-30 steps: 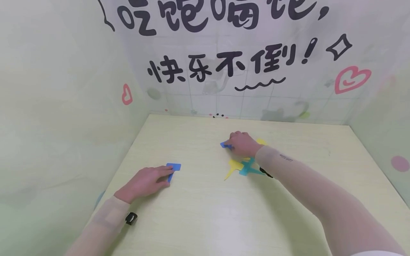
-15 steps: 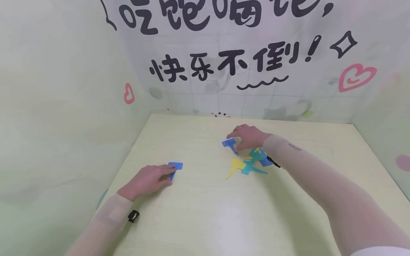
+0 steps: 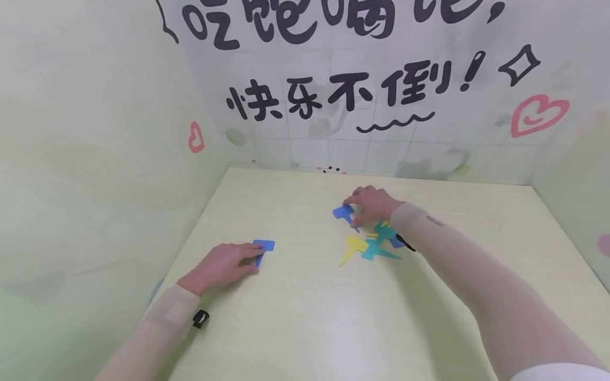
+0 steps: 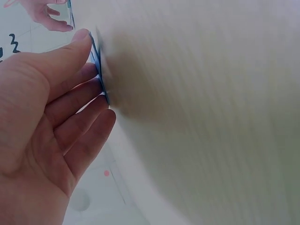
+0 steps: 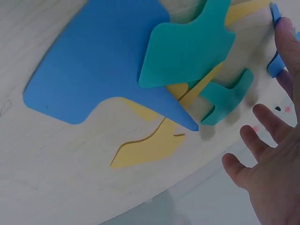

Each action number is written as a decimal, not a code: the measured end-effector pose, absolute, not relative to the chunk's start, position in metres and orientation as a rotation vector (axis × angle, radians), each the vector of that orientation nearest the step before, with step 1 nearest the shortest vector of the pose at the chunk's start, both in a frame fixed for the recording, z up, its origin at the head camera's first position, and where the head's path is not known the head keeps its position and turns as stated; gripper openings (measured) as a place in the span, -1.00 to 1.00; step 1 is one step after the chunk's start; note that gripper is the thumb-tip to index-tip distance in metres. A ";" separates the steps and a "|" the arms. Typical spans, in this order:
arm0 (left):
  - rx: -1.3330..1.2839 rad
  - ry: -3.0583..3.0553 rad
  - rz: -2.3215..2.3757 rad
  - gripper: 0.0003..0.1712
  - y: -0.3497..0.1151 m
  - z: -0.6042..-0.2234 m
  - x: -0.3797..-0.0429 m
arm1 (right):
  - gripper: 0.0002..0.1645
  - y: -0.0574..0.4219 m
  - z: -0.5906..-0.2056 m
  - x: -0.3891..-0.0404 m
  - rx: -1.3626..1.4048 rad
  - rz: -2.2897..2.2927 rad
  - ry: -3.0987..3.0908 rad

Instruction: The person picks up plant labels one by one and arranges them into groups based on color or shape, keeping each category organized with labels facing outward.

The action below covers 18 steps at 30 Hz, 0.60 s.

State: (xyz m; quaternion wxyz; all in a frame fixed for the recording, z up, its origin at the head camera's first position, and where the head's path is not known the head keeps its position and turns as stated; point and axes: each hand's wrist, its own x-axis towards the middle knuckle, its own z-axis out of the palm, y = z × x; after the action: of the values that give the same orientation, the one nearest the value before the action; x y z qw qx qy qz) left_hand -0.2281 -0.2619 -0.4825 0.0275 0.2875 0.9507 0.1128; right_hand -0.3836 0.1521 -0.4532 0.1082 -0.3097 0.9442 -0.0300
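On the left of the table, a blue T-shaped plant label lies flat under the fingertips of my left hand. The left wrist view shows this hand with fairly straight fingers, their tips resting on the label's edge. My right hand pinches another blue plant label between thumb and index finger, its stem pointing down toward the table. Below that hand lies a loose pile: a yellow label, teal labels and a large-looking blue label in the right wrist view. The right forearm hides part of the pile.
The pale wooden table meets a printed wall sheet at its back edge. Light sheets also stand along the left and right sides. Each wrist wears a black strap piece.
My right hand has drawn back slightly to the right from the far blue label's head, now pinching it nearer its stem, and more of the pile shows. The left hand stays on its label.
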 end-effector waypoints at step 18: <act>0.871 2.944 0.371 -0.37 -0.261 -0.484 -0.226 | -0.41 0.138 -0.463 -0.382 -0.606 -0.471 2.861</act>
State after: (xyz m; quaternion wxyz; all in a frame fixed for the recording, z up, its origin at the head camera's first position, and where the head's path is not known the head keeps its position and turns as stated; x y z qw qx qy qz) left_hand -0.2264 -0.2611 -0.4841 0.0246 0.2816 0.9517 0.1201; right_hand -0.3823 0.1384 -0.4627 0.0896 -0.2039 0.9619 -0.1584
